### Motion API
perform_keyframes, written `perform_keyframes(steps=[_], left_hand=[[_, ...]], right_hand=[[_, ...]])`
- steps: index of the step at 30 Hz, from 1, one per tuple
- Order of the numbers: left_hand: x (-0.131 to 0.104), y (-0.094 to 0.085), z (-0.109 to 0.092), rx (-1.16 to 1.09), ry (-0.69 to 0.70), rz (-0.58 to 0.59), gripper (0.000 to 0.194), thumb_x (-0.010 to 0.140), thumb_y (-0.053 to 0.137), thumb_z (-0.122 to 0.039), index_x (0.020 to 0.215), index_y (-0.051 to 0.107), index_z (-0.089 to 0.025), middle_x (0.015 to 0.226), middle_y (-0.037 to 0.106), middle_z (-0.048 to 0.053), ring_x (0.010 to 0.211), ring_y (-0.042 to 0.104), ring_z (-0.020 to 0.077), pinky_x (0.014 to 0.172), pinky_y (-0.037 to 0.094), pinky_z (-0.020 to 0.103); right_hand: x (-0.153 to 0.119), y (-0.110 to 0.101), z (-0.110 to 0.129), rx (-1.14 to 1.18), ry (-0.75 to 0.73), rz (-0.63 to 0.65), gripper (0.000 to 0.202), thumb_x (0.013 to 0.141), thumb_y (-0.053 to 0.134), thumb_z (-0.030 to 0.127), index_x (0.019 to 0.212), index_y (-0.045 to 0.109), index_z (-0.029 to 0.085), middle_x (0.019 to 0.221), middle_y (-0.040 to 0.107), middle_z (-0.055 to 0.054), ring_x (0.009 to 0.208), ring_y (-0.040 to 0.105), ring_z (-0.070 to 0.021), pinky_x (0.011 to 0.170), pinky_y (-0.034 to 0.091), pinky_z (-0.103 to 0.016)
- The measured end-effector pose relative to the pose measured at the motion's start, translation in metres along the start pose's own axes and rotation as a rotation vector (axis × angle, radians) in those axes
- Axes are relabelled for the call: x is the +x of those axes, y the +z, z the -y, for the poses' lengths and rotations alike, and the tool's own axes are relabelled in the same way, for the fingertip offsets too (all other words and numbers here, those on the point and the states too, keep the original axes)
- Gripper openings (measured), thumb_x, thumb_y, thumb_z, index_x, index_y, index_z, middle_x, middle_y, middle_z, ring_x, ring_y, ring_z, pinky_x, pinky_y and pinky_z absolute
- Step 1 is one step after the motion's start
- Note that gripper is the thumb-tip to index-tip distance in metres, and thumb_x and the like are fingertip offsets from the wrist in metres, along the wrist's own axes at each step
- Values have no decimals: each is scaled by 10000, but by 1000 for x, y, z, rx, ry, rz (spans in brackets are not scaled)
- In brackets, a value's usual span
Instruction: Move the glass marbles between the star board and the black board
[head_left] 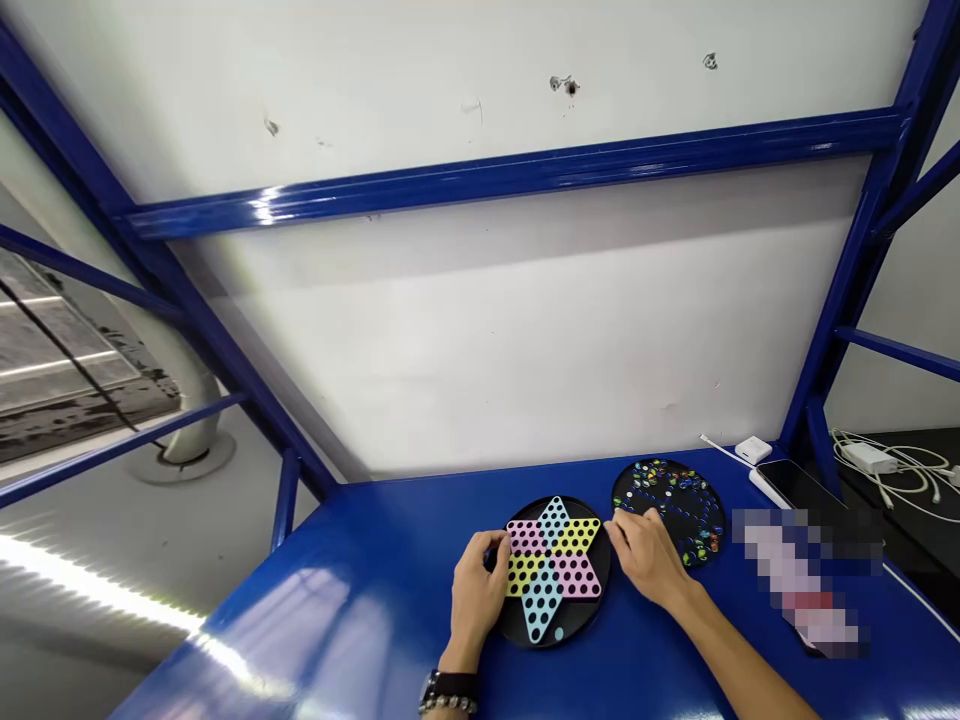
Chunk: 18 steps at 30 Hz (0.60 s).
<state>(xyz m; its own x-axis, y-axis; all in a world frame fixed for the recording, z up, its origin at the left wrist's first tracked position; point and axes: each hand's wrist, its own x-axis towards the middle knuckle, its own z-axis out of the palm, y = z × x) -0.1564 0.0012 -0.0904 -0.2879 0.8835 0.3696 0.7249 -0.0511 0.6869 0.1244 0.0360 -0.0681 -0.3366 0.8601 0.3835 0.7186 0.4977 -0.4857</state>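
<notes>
Two bare hands at a blue tabletop, head view. Left hand: fingers curled in a loose C, tips at the left edge of a six-pointed star board with pastel pink, yellow and light-blue sections full of dark holes. Looks like contact; can't tell if it grips or just rests. Right hand: fingers bent together at the board's upper right, by the rim; can't tell if anything is pinched.

The star board lies flat in a round black tray, near the tabletop's front-to-back middle. Small light-blue round spot near its lower point. Just beside, to the right: round black dish with multicoloured glass marbles.

Progress, judged: star board is down in its tray; visible marbles are all in the dish, none seen seated on the star. Anything left beyond that: can't tell.
</notes>
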Motion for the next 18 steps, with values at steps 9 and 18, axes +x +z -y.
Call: perform_keyframes(steps=[9,18], left_hand=[[0,0,-2,-13,-5,-12,365,929,482,-528,866,687,-232,912,731,43,872,677,217,799,550,345],[0,0,1,-4,3,-7,360,932,478,-522,870,685,-234,915,729,43,876,676,221,806,549,355]], right_hand=[[-10,12,10,44,-60,69,204,1028,401,274,892,546,231,884,697,2,742,623,-163,774,357,-330],[-2,25,25,-105,-151,34,131,976,466,245,932,587,224,972,631,-49,892,564,-217,813,380,-369]])
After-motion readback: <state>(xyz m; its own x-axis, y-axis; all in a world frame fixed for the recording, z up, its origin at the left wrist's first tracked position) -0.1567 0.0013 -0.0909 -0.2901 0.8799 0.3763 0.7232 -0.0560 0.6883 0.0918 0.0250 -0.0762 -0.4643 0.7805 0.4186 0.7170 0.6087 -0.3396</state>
